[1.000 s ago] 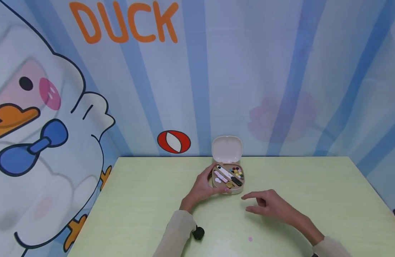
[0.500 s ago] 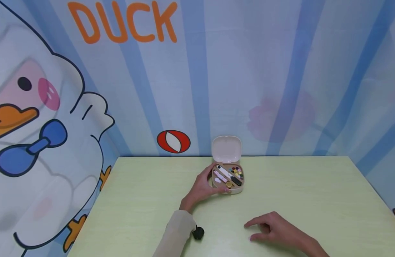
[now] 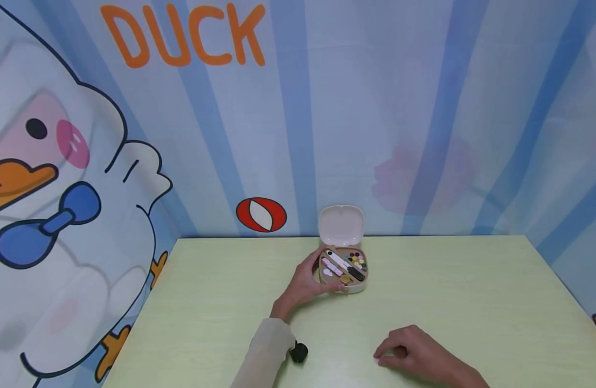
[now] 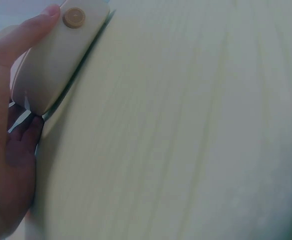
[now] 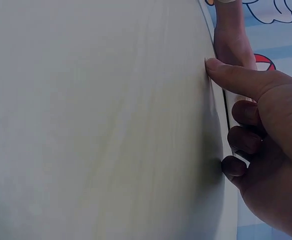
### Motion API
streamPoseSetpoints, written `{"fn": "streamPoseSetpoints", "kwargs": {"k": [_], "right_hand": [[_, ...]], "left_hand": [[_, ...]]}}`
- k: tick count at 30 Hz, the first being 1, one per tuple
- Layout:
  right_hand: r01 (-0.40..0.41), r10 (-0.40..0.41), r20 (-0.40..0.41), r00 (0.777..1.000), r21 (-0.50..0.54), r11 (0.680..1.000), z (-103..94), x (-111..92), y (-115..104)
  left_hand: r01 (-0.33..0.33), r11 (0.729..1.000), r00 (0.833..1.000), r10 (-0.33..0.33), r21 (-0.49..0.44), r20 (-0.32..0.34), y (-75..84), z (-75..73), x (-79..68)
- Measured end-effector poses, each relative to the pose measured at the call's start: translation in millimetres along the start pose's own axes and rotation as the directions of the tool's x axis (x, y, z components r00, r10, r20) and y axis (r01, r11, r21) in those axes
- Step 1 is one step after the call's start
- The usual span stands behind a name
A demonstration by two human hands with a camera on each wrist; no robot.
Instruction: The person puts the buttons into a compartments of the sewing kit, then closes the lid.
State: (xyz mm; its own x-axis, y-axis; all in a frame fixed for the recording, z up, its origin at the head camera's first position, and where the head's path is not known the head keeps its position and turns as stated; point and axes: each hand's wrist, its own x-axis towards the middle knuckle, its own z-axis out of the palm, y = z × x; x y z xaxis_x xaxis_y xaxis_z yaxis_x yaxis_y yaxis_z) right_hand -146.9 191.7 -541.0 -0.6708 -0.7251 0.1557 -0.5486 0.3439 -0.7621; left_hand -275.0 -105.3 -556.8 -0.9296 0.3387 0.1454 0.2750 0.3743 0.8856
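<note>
A small cream sewing kit case (image 3: 356,289) stands open at the table's back edge, its lid (image 3: 341,226) raised. My left hand (image 3: 304,284) grips the case from its left side, thumb along the front. Inside lie a white-and-black tool (image 3: 345,265), a pink-and-white stick (image 3: 332,267), a round gold piece (image 3: 345,279) and several coloured beads or pin heads (image 3: 358,261). In the left wrist view, a round brown stud (image 4: 74,18) shows on the case front (image 4: 51,65). My right hand (image 3: 419,353) pinches a tiny pink piece at the tabletop, mostly hidden by thumb and forefinger.
The pale wooden table (image 3: 220,302) meets a blue-striped backdrop (image 3: 404,108) with a duck print directly behind the open lid. A black device (image 3: 299,352) sits at my left sleeve (image 3: 269,350).
My right hand has moved down toward the front of the table, and its thumb and forefinger have come together over the tiny pink piece. My left hand keeps its grip on the case.
</note>
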Motion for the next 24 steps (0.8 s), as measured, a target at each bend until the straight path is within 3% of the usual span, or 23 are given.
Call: {"fn": "streamPoseSetpoints", "kwargs": {"k": [5, 11, 18, 24], "right_hand": [[0.006, -0.006, -0.010, 1.000, -0.019, 1.000, 0.8, -0.5, -0.2], [-0.127, 0.123, 0.081, 0.989, 0.048, 0.991, -0.7, 1.4, -4.9], [-0.071, 0.066, 0.083, 0.994, 0.058, 0.996, 0.1, 0.3, -5.6], [-0.142, 0.133, 0.099, 0.986, 0.082, 0.987, -0.4, 1.2, -7.4]], "left_hand": [[0.005, 1.000, 1.000, -0.005, 0.004, 0.002, 0.7, 0.3, 0.2], [0.023, 1.000, 1.000, -0.023, 0.019, -0.001, 0.1, 0.1, 0.0], [0.021, 1.000, 1.000, -0.021, 0.013, 0.000, -1.7, 0.3, 0.6], [0.018, 1.000, 1.000, -0.018, 0.005, 0.001, -0.8, 0.2, 0.6]]}}
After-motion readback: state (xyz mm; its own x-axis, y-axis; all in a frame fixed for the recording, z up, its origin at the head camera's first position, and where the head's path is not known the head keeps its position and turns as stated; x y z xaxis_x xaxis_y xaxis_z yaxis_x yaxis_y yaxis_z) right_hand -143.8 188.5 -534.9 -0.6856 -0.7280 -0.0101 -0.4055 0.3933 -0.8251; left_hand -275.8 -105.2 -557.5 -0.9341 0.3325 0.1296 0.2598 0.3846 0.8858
